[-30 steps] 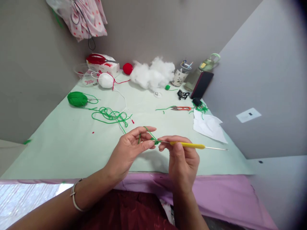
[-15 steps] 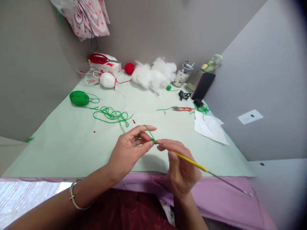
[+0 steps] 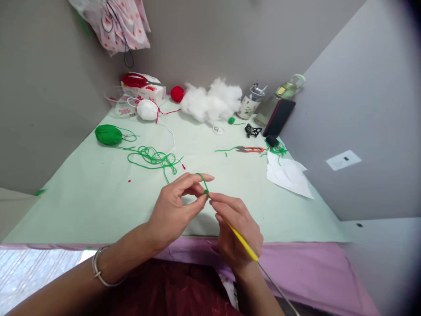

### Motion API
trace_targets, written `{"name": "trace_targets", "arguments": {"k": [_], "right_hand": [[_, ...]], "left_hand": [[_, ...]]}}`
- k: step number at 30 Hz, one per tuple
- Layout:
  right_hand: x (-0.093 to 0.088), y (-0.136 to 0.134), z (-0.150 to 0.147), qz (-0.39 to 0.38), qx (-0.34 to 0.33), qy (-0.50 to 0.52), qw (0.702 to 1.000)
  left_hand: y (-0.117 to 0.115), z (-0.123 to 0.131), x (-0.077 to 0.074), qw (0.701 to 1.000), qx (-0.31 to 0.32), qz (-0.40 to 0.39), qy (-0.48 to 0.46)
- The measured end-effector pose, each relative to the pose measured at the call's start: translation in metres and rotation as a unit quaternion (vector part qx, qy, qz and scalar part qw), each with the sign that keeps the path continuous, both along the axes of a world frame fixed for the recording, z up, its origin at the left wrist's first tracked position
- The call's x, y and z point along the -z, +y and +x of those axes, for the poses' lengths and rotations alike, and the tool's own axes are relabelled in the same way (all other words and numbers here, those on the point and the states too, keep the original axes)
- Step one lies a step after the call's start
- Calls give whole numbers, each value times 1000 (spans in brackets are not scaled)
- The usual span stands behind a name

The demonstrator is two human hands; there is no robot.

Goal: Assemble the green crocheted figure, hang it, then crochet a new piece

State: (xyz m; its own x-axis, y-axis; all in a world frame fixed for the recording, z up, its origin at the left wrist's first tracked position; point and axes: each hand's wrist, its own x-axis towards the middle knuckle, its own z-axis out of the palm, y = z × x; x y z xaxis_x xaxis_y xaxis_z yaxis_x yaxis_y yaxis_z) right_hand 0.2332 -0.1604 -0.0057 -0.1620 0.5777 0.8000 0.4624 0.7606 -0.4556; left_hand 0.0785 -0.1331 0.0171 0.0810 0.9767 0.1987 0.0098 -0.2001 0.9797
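Nearest, the slender metal rear shaft of a crochet hook (image 3: 242, 241) slants down and to the right of a small, knotted green crochet piece (image 3: 206, 192); its smooth yellow handle is clamped in the right hand (image 3: 238, 221), fingers curled round it. The left hand (image 3: 174, 205) pinches that piece between thumb and fingertips, a taut green strand rising from it to the outstretched forefinger. Below and around the piece spreads the flat, matte, pale green bench (image 3: 82, 197). To the piece's right and beyond lies a torn-edged sheet of thin white paper (image 3: 288, 177); beyond it to the left, limp loops form a yarn tangle (image 3: 157, 160). Farther right are orange-handled snips (image 3: 252, 149) with pointed blades; farther left, a plump, oval green skein (image 3: 108, 134). Well beyond the piece sits a cloudy, tufted heap of white fibre (image 3: 210, 103), and beyond to its left, a tight, round red yarn ball (image 3: 177, 94).
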Motion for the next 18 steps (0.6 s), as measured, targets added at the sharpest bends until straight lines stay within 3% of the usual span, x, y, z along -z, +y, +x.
{"name": "trace_targets", "arguments": {"k": [5,10,15,18], "right_hand": [[0,3,-3,-81,-31,137,987],[-5,4,-5,-133,-8,212,968],[9,3,-5,-36,34,70,996],[17,2,-6,32,100,2,994]], "left_hand": [[-1,-1,1,998,22,-49,-25],[-2,-2,0,994,35,-85,-59],[-4,-1,1,991,35,-113,-67],[-2,-2,-1,967,95,-188,-146]]}}
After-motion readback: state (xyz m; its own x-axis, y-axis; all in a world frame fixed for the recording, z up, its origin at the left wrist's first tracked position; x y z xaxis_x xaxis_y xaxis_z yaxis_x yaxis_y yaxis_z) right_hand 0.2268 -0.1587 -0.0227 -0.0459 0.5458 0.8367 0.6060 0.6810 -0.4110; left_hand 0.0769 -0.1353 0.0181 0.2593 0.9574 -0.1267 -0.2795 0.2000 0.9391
